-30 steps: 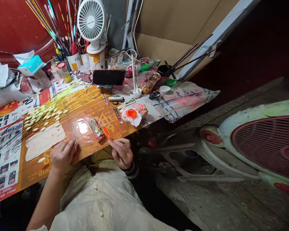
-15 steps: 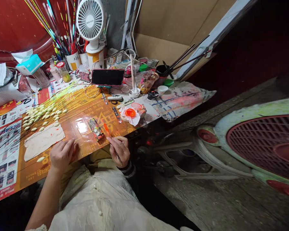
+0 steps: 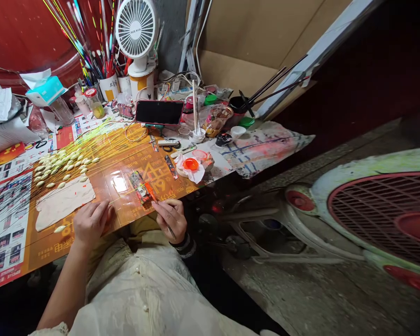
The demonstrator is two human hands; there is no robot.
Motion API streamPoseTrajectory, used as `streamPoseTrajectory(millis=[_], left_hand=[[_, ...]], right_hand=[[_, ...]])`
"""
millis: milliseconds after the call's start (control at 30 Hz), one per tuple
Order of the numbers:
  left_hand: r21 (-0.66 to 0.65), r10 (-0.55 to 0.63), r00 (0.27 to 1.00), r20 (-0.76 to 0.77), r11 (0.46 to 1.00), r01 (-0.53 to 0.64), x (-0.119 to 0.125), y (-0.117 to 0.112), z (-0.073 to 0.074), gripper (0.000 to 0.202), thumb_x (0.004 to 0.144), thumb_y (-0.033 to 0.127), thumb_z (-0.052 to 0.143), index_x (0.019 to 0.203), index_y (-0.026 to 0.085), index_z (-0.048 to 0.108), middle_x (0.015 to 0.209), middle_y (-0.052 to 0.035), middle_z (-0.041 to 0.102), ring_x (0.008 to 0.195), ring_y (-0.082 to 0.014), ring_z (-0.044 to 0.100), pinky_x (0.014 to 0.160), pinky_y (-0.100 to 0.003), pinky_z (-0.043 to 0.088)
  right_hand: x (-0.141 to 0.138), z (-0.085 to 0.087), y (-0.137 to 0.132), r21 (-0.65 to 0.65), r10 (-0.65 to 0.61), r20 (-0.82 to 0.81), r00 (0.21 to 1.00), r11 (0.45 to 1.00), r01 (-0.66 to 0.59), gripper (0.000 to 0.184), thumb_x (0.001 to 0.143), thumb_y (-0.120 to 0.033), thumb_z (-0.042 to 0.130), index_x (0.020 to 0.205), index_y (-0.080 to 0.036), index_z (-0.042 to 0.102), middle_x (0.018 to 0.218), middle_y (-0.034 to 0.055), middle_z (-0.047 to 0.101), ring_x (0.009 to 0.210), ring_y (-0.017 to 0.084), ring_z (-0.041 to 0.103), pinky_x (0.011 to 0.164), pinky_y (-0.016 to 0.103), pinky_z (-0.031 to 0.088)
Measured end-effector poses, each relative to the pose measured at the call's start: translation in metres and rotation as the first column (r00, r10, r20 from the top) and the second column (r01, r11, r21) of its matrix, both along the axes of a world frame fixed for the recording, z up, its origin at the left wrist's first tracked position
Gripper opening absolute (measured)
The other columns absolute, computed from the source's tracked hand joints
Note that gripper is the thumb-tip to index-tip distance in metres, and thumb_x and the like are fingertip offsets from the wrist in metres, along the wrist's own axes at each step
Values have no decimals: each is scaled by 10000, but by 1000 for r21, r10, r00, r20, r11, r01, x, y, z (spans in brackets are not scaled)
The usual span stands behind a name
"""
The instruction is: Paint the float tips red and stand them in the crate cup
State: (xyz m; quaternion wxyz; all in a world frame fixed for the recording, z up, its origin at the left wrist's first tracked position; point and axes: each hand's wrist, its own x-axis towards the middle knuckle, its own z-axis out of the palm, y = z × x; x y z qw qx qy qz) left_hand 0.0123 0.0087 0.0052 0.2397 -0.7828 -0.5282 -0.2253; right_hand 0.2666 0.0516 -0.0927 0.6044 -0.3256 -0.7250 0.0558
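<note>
Pinched in right hand [image 3: 171, 220]: thin rod [image 3: 149, 191], orange toward far end, over orange printed board [image 3: 161, 175]. Resting on board, left hand [image 3: 90, 223], fingers loosely curled, just beside white cloth [image 3: 65, 203] at 10 o'clock. Pale floats [image 3: 59, 168] on yellow stems at 11 o'clock. Orange paint dish [image 3: 191, 164] at 1 o'clock from right hand; black phone [image 3: 159, 112] at 12.

1 orange-tipped float stem [image 3: 150, 192] (slanted low)

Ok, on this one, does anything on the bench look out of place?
One thing does: a pale float body lies alone at the lower edge of the white cloth, apart from the tight cluster of float bodies on their yellow stems.
</note>
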Motion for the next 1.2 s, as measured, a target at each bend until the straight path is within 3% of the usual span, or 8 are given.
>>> streamPoseTrajectory(millis=[233, 500, 933, 1200], left_hand=[[-7, 3, 1000, 5, 1000, -2, 0, 1, 1, 153, 919, 224, 627, 1062, 196, 675, 817, -32, 720, 697, -144, 642, 688, -260, 467], [-10, 14, 1000, 9, 1000, -14, -2, 1, -2, 154, 935, 238, 598, 1053, 207, 691, 834, -42, 731, 707, -145, 660, 710, -266, 475], [-19, 12, 1000, 10, 1000, -12, -3, 1, -3, 156, 921, 238, 620, 1052, 196, 694, 837, -44, 730, 715, -145, 660, 701, -264, 483], [-59, 29, 997, 70, 998, -25, -1, -1, -6, 167, 948, 264, 574, 1036, 216, 707, 842, -47, 732, 721, -148, 662, 689, -276, 481]], right_hand=[[1, -1, 1, -9, -3, 1, 1000, 1000, 3, 416, 941, -184, 541, 1350, -250, 583, 1107, 72, 715, 1005, 210, 595, 845, 402, 546], [2, 7, 2, -27, -53, -51, 997, 998, 52, 497, 890, -62, 565, 1352, -246, 578, 1080, 71, 709, 970, 204, 583, 843, 411, 539], [4, 8, 0, -50, -82, -91, 992, 996, 78, 422, 932, -103, 489, 1330, -221, 567, 1079, 89, 716, 948, 202, 625, 859, 443, 530], [-2, 15, -18, 59, 82, 5, 997, 995, -82, 458, 899, -134, 549, 1334, -273, 576, 976, 50, 690, 925, 203, 565, 839, 443, 550]])
